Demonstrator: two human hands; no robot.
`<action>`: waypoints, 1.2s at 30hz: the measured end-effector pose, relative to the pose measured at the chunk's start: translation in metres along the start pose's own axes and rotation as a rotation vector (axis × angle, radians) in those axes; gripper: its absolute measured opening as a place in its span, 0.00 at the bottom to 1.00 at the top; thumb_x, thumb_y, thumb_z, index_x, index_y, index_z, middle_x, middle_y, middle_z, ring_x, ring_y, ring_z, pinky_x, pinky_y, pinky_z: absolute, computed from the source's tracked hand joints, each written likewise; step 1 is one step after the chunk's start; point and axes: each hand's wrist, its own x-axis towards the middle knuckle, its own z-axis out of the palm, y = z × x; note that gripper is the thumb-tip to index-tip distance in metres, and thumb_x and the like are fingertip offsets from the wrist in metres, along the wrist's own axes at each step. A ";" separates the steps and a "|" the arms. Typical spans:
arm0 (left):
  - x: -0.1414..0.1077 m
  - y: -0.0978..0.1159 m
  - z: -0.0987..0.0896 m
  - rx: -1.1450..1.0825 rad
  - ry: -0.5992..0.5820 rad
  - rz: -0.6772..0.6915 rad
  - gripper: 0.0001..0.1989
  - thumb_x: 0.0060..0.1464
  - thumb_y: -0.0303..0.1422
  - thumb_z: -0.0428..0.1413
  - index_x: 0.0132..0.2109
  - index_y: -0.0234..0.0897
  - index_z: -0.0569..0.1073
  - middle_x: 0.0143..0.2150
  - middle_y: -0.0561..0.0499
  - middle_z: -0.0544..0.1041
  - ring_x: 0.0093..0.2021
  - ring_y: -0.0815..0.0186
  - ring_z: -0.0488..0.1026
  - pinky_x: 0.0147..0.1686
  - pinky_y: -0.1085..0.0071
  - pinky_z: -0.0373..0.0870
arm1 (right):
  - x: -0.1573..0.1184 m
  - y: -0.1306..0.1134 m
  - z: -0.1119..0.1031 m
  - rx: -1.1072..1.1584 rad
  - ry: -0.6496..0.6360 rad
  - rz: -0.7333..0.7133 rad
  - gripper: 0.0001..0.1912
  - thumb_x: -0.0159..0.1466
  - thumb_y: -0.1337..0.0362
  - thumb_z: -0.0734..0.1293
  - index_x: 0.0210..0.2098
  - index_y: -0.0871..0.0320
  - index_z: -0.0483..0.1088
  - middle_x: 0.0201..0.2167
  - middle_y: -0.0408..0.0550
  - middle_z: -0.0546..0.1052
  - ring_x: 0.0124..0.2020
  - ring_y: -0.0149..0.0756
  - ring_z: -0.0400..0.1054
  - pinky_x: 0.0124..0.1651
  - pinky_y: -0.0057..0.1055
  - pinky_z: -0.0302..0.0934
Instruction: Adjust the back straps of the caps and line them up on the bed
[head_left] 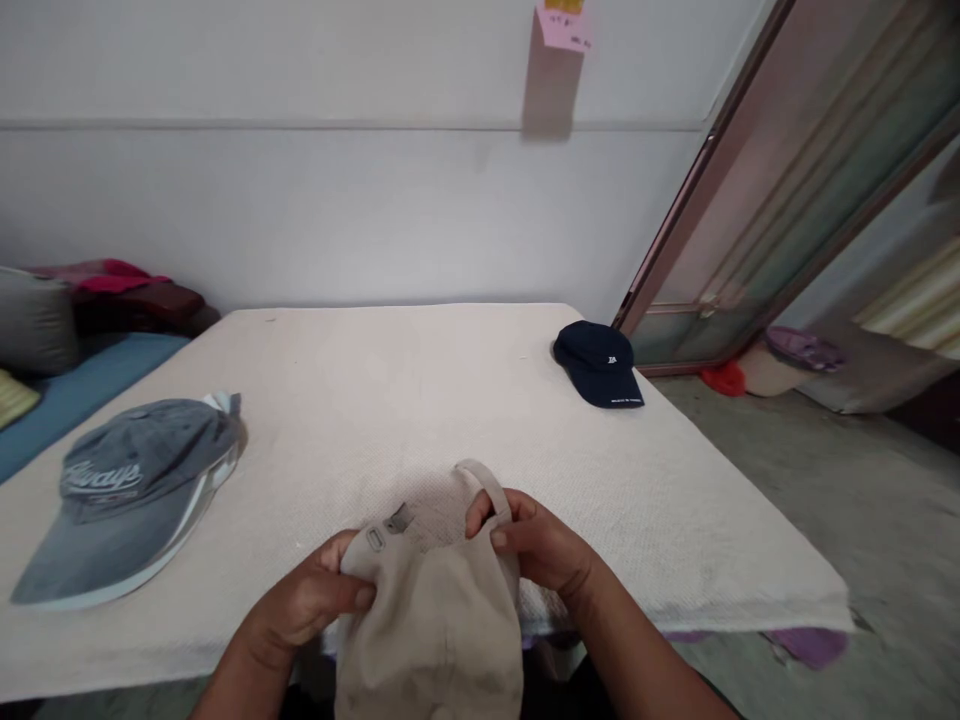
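Observation:
A beige cap (442,630) hangs at the table's front edge, its back opening facing away from me and its strap unfastened. My left hand (319,590) pinches the cap's left side, beside a small metal buckle. My right hand (532,540) is closed on the cap's right side at the base of the loose strap (487,485), which curls upward. On the left of the table lies a grey cap (142,490) with white lettering, stacked over a white one (214,480). A navy cap (598,362) rests at the far right corner.
A pale cloth covers the table (390,390), which meets a white wall. At the far left are a grey cushion (34,320) and a blue surface (127,365). A pink note (562,30) hangs on the wall. Glass door panels and a concrete floor (750,450) lie right.

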 end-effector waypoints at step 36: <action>0.022 0.008 0.037 0.183 0.379 0.124 0.10 0.49 0.36 0.61 0.38 0.36 0.78 0.31 0.49 0.81 0.30 0.61 0.75 0.34 0.69 0.68 | 0.032 -0.009 0.001 -0.138 0.432 -0.235 0.11 0.58 0.59 0.66 0.32 0.62 0.71 0.22 0.40 0.65 0.18 0.22 0.53 0.21 0.24 0.43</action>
